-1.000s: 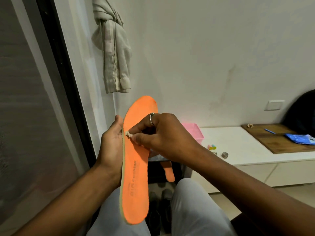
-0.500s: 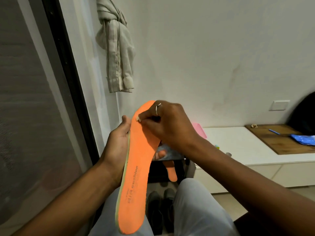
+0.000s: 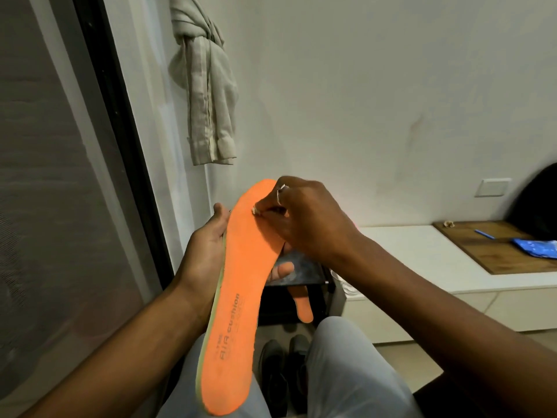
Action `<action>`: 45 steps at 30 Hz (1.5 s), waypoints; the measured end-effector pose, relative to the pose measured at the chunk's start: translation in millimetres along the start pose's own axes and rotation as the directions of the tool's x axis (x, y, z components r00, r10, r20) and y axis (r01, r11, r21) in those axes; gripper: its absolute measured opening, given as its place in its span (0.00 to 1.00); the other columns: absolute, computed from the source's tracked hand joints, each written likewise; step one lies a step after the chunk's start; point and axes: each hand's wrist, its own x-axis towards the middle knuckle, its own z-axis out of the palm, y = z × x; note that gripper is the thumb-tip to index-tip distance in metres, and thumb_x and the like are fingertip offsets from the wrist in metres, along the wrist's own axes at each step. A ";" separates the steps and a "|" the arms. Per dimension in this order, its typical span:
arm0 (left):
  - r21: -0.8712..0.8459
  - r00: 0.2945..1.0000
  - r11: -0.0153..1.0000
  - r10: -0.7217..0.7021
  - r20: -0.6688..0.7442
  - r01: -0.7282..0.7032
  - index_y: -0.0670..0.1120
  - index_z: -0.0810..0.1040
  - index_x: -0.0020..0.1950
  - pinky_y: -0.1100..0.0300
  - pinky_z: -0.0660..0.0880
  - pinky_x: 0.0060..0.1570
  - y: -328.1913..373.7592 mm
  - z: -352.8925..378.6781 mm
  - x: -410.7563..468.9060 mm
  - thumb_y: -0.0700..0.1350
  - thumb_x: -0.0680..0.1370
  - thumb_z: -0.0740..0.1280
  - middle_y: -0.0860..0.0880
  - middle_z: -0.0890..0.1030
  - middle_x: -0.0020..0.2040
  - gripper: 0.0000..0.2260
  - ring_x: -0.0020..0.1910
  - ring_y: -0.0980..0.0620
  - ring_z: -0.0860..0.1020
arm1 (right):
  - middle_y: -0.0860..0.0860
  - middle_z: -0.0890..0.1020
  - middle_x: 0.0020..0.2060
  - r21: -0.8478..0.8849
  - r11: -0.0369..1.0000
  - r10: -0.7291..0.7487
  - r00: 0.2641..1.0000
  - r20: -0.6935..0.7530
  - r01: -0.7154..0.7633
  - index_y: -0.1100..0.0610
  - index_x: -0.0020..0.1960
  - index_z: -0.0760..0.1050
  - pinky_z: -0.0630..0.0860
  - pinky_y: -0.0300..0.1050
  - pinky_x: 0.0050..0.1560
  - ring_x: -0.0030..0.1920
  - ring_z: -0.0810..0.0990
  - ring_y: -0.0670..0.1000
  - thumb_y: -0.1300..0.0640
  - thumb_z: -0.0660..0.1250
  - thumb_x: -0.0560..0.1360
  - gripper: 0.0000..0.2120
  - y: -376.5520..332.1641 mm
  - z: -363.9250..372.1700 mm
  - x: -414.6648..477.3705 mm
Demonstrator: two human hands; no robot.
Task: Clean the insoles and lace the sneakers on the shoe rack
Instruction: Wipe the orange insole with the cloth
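The insole [image 3: 238, 297] is orange (pale green edge, dark lettering); the cloth [image 3: 211, 101] is grey, pale-striped.

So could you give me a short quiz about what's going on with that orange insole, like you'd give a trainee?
1. True or false: the left hand holds the orange insole.
2. What does the right hand pinch against it? A) small pale wad B) shoelace C) brush
3. Fill in: the right hand works at the insole's ___ end, away from the printed lettering.
Key: 1 true; 2 A; 3 toe.
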 end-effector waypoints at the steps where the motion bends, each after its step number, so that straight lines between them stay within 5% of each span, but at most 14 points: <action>1: 0.013 0.999 1.000 0.023 -0.029 -0.022 0.47 0.87 0.38 0.52 0.83 0.33 0.9 -1.2 0.6 0.62 0.83 0.51 0.45 0.83 0.34 0.32 0.31 0.49 0.83 | 0.54 0.84 0.43 0.024 0.999 -0.034 0.999 0.038 0.033 0.57 0.50 0.87 0.80 0.53 0.42 0.41 0.83 0.54 0.61 0.72 0.72 0.08 -3.2 0.0 -4.6; 6: 0.101 0.993 0.993 0.065 -0.097 -0.055 0.50 0.77 0.22 0.67 0.71 0.23 -1.2 -5.5 6.6 0.61 0.85 0.48 0.51 0.73 0.22 0.36 0.20 0.56 0.72 | 0.52 0.83 0.42 0.130 0.974 -0.214 0.937 0.276 0.184 0.55 0.51 0.87 0.78 0.49 0.45 0.45 0.81 0.50 0.61 0.74 0.74 0.07 -19.8 -3.3 -29.8; 9: 0.092 1.000 0.996 0.007 -0.022 -0.005 0.46 0.86 0.44 0.51 0.82 0.45 -1.2 -9.9 8.5 0.65 0.83 0.50 0.43 0.83 0.41 0.32 0.36 0.48 0.81 | 0.53 0.83 0.43 -0.036 0.969 -0.233 0.952 0.198 0.245 0.56 0.49 0.86 0.78 0.50 0.43 0.45 0.80 0.53 0.62 0.74 0.73 0.06 1.3 -10.9 -16.1; 12: 0.095 1.000 0.995 -0.010 0.008 0.009 0.44 0.80 0.66 0.35 0.78 0.56 3.8 -12.0 6.4 0.67 0.81 0.51 0.38 0.84 0.56 0.32 0.49 0.38 0.83 | 0.55 0.84 0.45 -0.136 0.960 -0.222 0.962 0.158 0.244 0.58 0.49 0.86 0.80 0.53 0.42 0.46 0.81 0.56 0.65 0.73 0.73 0.07 20.8 -14.4 -6.6; 15: 0.138 0.998 0.990 0.018 -0.060 -0.009 0.46 0.86 0.45 0.53 0.84 0.39 5.9 -9.8 4.6 0.63 0.84 0.49 0.42 0.84 0.38 0.32 0.33 0.48 0.83 | 0.55 0.85 0.50 -0.012 0.943 -0.324 0.926 0.196 0.333 0.60 0.50 0.86 0.81 0.52 0.46 0.50 0.82 0.55 0.66 0.76 0.70 0.09 12.3 -9.6 -19.7; 17: 0.161 0.995 0.987 0.042 -0.091 -0.027 0.49 0.79 0.24 0.67 0.73 0.23 2.8 -8.8 5.6 0.60 0.85 0.49 0.49 0.75 0.23 0.36 0.20 0.54 0.74 | 0.55 0.85 0.52 0.156 0.911 -0.411 0.879 0.243 0.383 0.60 0.52 0.86 0.80 0.50 0.50 0.53 0.82 0.54 0.64 0.76 0.72 0.09 -0.8 -7.5 -32.8; 19: 0.170 0.994 0.985 0.031 -0.104 -0.013 0.50 0.75 0.19 0.68 0.68 0.21 -1.6 -9.7 9.8 0.60 0.85 0.49 0.50 0.72 0.21 0.36 0.18 0.55 0.71 | 0.55 0.84 0.55 0.234 0.880 -0.469 0.834 0.291 0.414 0.61 0.55 0.85 0.79 0.49 0.52 0.56 0.81 0.53 0.65 0.73 0.74 0.10 -6.0 -7.4 -39.7; 23: 0.092 0.997 0.995 -0.042 -0.067 0.048 0.44 0.87 0.47 0.48 0.84 0.40 0.1 -8.3 9.6 0.63 0.83 0.50 0.41 0.86 0.44 0.31 0.38 0.45 0.85 | 0.54 0.84 0.53 0.024 0.916 -0.396 0.891 0.222 0.401 0.62 0.52 0.86 0.80 0.49 0.49 0.54 0.81 0.52 0.65 0.76 0.73 0.08 21.3 -8.7 -26.2; 26: 0.076 0.998 0.996 -0.047 -0.049 0.050 0.43 0.81 0.63 0.33 0.78 0.50 3.0 -7.7 5.9 0.65 0.82 0.51 0.38 0.84 0.57 0.30 0.49 0.37 0.85 | 0.53 0.84 0.52 -0.122 0.950 -0.268 0.951 0.152 0.287 0.60 0.48 0.86 0.81 0.50 0.42 0.50 0.81 0.53 0.68 0.75 0.70 0.09 33.2 -6.1 -18.9; 29: 0.097 0.993 0.995 -0.011 -0.115 0.022 0.43 0.85 0.48 0.48 0.83 0.42 4.4 -5.7 4.7 0.62 0.83 0.52 0.42 0.85 0.42 0.30 0.36 0.45 0.84 | 0.54 0.85 0.50 0.065 0.944 -0.329 0.931 0.157 0.322 0.59 0.51 0.87 0.81 0.48 0.46 0.49 0.83 0.54 0.64 0.76 0.71 0.09 12.5 -4.7 -29.8; 33: 0.102 0.993 0.994 -0.014 -0.114 0.025 0.47 0.80 0.23 0.67 0.71 0.22 -0.3 -2.8 4.0 0.61 0.84 0.50 0.47 0.77 0.23 0.36 0.19 0.52 0.75 | 0.55 0.84 0.52 0.223 0.886 -0.454 0.856 0.248 0.406 0.60 0.54 0.86 0.80 0.49 0.48 0.52 0.82 0.53 0.66 0.75 0.73 0.11 -8.9 -5.3 -44.2; 39: 0.087 0.997 0.994 -0.061 -0.038 0.064 0.42 0.84 0.45 0.56 0.79 0.32 -1.0 2.9 -0.7 0.63 0.83 0.51 0.42 0.82 0.34 0.31 0.28 0.46 0.80 | 0.54 0.84 0.47 -0.078 0.983 -0.162 0.984 0.079 0.168 0.57 0.51 0.86 0.81 0.51 0.44 0.46 0.83 0.55 0.64 0.74 0.71 0.10 21.5 -1.5 -21.5; 42: 0.039 0.997 0.997 -0.071 0.010 0.070 0.45 0.86 0.44 0.46 0.74 0.48 0.8 -0.2 -1.1 0.65 0.82 0.52 0.42 0.80 0.38 0.31 0.33 0.45 0.79 | 0.53 0.84 0.45 0.024 0.999 -0.031 0.998 -0.047 0.032 0.57 0.50 0.87 0.79 0.49 0.45 0.44 0.83 0.52 0.62 0.71 0.74 0.07 10.8 8.4 -18.3; 45: 0.016 0.996 0.997 -0.080 0.045 0.079 0.47 0.87 0.45 0.47 0.79 0.43 1.2 -0.8 -2.0 0.65 0.81 0.53 0.43 0.81 0.39 0.30 0.35 0.45 0.80 | 0.50 0.85 0.43 0.188 0.977 0.129 0.979 -0.155 -0.099 0.56 0.49 0.87 0.76 0.36 0.46 0.43 0.82 0.46 0.62 0.74 0.74 0.06 -4.7 11.2 -11.9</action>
